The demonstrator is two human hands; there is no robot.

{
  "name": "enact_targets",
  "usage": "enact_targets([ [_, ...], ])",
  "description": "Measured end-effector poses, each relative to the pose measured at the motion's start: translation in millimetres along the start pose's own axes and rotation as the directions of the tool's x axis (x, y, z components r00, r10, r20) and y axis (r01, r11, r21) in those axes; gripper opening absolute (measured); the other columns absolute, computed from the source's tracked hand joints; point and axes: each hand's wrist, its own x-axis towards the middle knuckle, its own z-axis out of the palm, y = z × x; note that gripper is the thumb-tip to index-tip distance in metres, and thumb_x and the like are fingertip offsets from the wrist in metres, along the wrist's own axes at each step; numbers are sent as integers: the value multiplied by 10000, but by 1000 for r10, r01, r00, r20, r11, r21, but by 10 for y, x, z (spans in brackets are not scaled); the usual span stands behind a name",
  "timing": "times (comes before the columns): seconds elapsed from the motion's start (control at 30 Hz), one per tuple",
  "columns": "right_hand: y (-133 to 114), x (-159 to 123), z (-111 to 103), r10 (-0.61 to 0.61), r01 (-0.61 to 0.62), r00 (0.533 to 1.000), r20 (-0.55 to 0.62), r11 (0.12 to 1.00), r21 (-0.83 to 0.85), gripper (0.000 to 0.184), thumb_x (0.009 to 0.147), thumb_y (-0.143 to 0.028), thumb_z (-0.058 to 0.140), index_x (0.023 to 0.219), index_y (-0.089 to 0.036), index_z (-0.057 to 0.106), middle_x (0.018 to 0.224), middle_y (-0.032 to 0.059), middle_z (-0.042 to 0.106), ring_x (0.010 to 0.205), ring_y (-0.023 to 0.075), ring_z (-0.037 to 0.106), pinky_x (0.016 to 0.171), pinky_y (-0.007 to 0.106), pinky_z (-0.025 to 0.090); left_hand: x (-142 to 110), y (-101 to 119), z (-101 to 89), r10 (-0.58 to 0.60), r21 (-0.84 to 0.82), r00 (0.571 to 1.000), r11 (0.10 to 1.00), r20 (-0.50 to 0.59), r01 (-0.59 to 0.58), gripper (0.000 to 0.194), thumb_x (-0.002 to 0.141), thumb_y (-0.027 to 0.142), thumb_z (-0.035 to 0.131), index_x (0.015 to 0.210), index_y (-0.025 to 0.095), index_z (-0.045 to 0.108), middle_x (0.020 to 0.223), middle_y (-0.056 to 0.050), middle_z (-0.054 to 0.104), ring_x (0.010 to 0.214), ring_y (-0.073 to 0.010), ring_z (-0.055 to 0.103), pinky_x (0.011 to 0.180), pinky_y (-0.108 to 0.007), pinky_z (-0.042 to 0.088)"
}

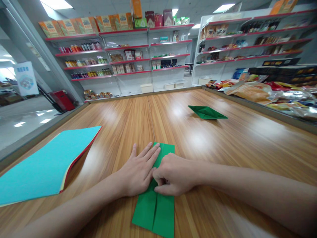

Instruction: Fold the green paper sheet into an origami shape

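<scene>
A strip of folded green paper (164,213) lies lengthwise on the wooden table, its two edges meeting along a seam down the middle. My left hand (138,170) rests flat on the left side of the paper, fingers spread and pointing away from me. On the right, my right hand (170,175) is curled, with its bent fingers pressed down on the paper near the seam. The two hands touch or nearly touch at the middle. Whether anything is pinched inside the right fingers is hidden.
A folded green paper boat shape (207,112) sits farther back on the table (119,115). At the left lies a stack of coloured paper (49,162), light blue on top. Packaged snacks (257,92) are heaped past the right edge. Stocked shelves (128,61) stand behind.
</scene>
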Motion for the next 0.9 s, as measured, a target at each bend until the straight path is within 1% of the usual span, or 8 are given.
enact_targets([
  [0.13,-46,-2,35,-14,14,1000,14,1000,6,191,748,-319,629,623,-175,638,584,3,657,510,107,507,489,219,292,2,1,1,-5,-4,1000,1000,4,5,581,991,416,181,1509,195,37,1574,-36,-15,1445,-278,-31,1087,-671,35],
  [0.33,-172,-29,117,-116,116,993,-25,993,-9,210,747,-344,632,614,-183,649,552,-6,646,480,107,472,446,219,254,13,2,-14,2,-27,1000,1000,-8,-2,597,990,471,148,1508,193,43,1574,-36,-11,1444,-289,-17,1084,-679,34],
  [0.53,-331,-23,167,-144,144,990,13,988,-53,239,721,-355,613,558,-182,630,507,15,640,418,117,442,412,233,224,31,14,-34,-10,-13,1000,1000,-1,10,592,991,448,181,1505,199,25,1569,-19,-25,1447,-276,-19,1068,-702,25],
  [0.67,-388,-6,142,-133,140,988,74,985,-103,225,732,-362,610,599,-185,654,538,24,663,424,125,466,403,243,207,33,12,-36,-14,-13,1000,1000,0,14,589,992,442,182,1505,196,27,1569,-19,-22,1447,-273,-17,1069,-702,25],
  [0.8,-482,12,78,-118,152,970,215,977,-149,284,802,-415,578,679,-182,683,576,37,678,437,134,490,398,252,200,30,17,-46,-16,-22,1000,1000,1,16,588,991,439,188,1505,205,23,1570,-22,-13,1446,-277,-14,1072,-696,23],
  [0.9,-535,22,63,-147,189,951,271,973,-135,176,798,-339,613,728,-192,678,598,16,680,464,131,506,401,246,207,29,17,-55,-14,-26,1000,1000,3,14,593,990,444,189,1506,204,19,1571,-23,-10,1446,-279,-14,1071,-697,21],
])
